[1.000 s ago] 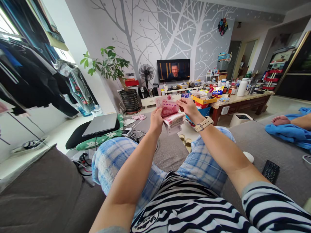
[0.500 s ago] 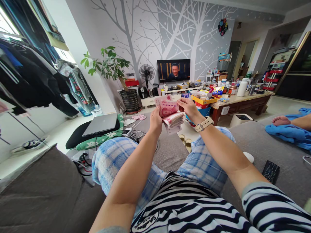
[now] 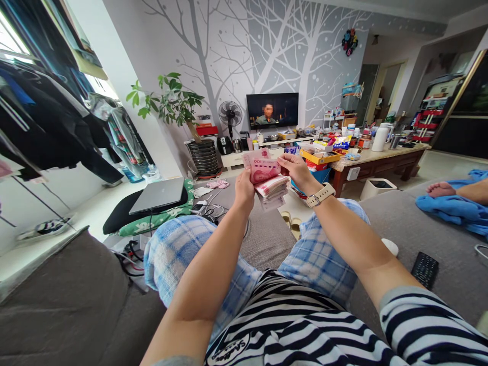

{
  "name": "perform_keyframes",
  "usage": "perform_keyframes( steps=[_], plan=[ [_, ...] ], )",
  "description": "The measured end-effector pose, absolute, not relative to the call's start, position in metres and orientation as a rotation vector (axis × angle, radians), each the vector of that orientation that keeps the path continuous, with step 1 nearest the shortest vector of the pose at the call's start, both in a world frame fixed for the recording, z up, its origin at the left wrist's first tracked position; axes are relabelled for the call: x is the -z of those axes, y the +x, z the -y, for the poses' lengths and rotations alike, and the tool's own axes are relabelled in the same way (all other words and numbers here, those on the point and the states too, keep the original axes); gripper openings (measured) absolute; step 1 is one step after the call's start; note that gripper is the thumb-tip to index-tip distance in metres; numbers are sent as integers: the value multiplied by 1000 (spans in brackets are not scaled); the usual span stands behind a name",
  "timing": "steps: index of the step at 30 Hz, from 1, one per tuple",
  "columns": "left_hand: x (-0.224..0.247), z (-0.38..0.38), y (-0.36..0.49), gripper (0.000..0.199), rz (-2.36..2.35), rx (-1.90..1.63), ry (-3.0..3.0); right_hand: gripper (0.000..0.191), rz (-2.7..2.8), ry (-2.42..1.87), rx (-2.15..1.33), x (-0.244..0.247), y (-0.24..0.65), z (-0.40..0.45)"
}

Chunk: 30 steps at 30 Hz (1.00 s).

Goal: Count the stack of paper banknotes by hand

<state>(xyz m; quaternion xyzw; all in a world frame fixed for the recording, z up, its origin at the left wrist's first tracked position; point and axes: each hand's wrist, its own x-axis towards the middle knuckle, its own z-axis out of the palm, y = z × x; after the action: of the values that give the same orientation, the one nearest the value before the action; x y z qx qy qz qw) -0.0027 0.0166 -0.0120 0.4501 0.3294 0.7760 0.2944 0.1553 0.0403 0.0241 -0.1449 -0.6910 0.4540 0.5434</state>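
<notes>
- Since the earlier view my hands moved only very little; the clearest change is the picture on the television [image 3: 272, 110], which now shows a different shot.
- My left hand [image 3: 244, 192] is closed around the stack of pink banknotes [image 3: 261, 166], and the upper notes stand up and fan out from it.
- My right hand [image 3: 295, 170] seems to pinch the notes at their right edge, but I cannot see the fingertips very well.
- The stack is in the air, above my knees and in front of the sofa [image 3: 465, 277].
- The lower notes hang loose under my left hand, so they could slide out if this hand relaxes its grip.
- If my right hand pulls one note too quickly, the notes next to it could come along and fall.
- Fallen notes could land on the floor near the slippers [image 3: 290, 224], just in front of the sofa, or among the cables left of it.
- The laptop [image 3: 157, 195] lies beyond the sofa's left side, the remote control [image 3: 425, 269] lies on its seat, and the surface [image 3: 381, 163] stands beyond it.
</notes>
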Motion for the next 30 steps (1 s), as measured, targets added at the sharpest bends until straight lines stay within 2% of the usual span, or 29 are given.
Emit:
perform_keyframes(
  steps=[7,15,30],
  plan=[
    [7,-9,4,27,-826,-2019,1204,37,1685,-373,-1116,-26,155,-36],
    [6,-8,5,19,-805,-1976,1204,41,1645,-447,-1008,-25,156,-39],
    [7,-7,7,18,-744,-1871,1204,36,1602,-476,-961,-18,154,-51]
  ],
)
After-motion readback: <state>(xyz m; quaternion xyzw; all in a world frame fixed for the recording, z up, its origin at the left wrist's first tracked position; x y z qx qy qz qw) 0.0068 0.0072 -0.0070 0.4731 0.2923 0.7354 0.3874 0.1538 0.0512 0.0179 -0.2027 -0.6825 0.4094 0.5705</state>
